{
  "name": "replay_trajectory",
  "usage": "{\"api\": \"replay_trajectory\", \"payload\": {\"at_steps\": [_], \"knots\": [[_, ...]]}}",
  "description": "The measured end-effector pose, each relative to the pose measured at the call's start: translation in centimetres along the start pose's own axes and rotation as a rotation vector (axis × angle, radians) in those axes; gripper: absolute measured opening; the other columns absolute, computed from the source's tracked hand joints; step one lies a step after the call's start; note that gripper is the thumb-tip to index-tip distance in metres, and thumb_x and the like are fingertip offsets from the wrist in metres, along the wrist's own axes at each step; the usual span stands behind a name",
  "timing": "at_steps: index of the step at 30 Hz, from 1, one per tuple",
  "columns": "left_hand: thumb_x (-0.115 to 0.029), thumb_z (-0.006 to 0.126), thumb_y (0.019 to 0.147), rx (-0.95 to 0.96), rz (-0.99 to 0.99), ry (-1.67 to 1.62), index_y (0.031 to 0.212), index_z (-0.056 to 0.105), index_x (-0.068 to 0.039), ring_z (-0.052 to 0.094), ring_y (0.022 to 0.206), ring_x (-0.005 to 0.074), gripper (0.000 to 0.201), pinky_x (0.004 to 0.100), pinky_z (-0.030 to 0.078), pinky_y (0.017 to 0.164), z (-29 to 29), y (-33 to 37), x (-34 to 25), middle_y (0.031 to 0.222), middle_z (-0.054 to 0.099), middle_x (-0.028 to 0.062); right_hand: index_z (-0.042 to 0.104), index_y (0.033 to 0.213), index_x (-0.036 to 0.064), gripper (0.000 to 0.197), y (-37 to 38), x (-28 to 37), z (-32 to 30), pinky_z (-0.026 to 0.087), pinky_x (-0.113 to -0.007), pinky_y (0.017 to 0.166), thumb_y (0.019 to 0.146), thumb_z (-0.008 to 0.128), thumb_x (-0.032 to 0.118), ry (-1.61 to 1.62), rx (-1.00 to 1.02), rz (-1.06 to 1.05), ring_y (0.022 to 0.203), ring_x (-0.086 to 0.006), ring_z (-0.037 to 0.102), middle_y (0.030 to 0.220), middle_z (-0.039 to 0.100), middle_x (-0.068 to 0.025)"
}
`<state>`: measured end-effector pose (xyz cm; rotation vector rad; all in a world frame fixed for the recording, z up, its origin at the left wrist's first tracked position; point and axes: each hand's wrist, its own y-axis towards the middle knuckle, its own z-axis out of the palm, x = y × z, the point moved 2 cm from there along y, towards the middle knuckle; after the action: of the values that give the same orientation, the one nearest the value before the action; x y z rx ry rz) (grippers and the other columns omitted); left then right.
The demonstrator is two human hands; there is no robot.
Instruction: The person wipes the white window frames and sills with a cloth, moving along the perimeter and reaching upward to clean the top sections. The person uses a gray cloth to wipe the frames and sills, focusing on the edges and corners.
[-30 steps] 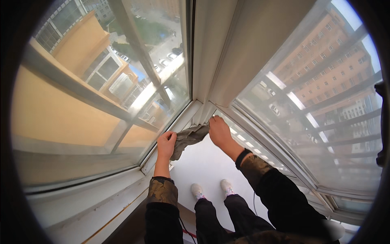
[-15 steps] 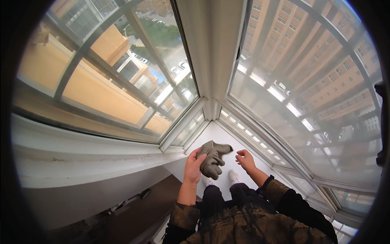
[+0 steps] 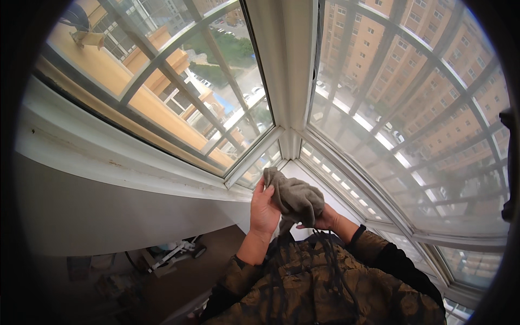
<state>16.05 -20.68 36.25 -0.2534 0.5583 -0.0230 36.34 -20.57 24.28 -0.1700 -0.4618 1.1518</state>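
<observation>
A crumpled grey-brown cloth (image 3: pixel 297 198) is held in front of my body, below the corner where the two windows meet. My left hand (image 3: pixel 264 210) grips its left side, with the thumb lying over the fabric. On the right, my right hand (image 3: pixel 326 218) is closed on the cloth's lower right edge; most of its fingers are hidden behind the folds. A loose end of the cloth hangs down between my hands.
Large panes in white frames stand on the left (image 3: pixel 179 81) and right (image 3: pixel 401 119), with metal bars outside. A white ledge (image 3: pixel 119 165) runs along the left. Below it, a white wheeled object (image 3: pixel 176 253) and other items lie in shadow on the floor.
My right hand has come in from the right and taken hold of the cloth. The cloth has been raised and spread wider. The view has shifted, and my feet are now hidden.
</observation>
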Motion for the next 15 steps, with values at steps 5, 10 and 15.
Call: {"api": "replay_trajectory", "payload": {"at_steps": [5, 10, 15], "knots": [[-0.006, 0.047, 0.105, -0.050, -0.038, 0.180, 0.154, 0.037, -0.001, 0.055, 0.132, 0.0268, 0.051, 0.0433, 0.045, 0.113, -3.0, 0.5, -2.3, 0.146, 0.053, 0.0146, 0.052, 0.149, 0.0157, 0.065, 0.2, 2.7, 4.2, 0.047, -0.056, 0.109, 0.098, 0.066, 0.055, 0.111, -0.113, -0.246, 0.133, -0.0290, 0.057, 0.146, 0.059, -0.0097], [-0.008, 0.053, 0.105, -0.163, -0.125, 0.599, 0.156, 0.035, -0.001, 0.062, 0.123, 0.0250, 0.054, 0.0412, 0.052, 0.102, -7.8, 0.4, -3.8, 0.139, 0.059, 0.0154, 0.066, 0.122, 0.0142, 0.032, 3.9, 4.0, 5.3, 0.056, -0.038, 0.075, 0.099, 0.065, 0.037, 0.082, -0.411, -0.456, 0.097, -0.0186, 0.069, 0.112, 0.073, -0.0041], [-0.015, 0.056, 0.106, -0.066, -0.307, 0.934, 0.150, 0.045, -0.003, 0.067, 0.114, 0.0205, 0.047, 0.0326, 0.053, 0.093, -12.9, -0.2, -6.8, 0.129, 0.068, 0.0142, 0.069, 0.116, 0.0087, 0.032, 8.9, 8.5, 5.8, 0.059, -0.032, 0.076, 0.098, 0.061, 0.034, 0.135, -0.476, -0.645, 0.090, -0.0197, 0.071, 0.103, 0.075, -0.0060]]}}
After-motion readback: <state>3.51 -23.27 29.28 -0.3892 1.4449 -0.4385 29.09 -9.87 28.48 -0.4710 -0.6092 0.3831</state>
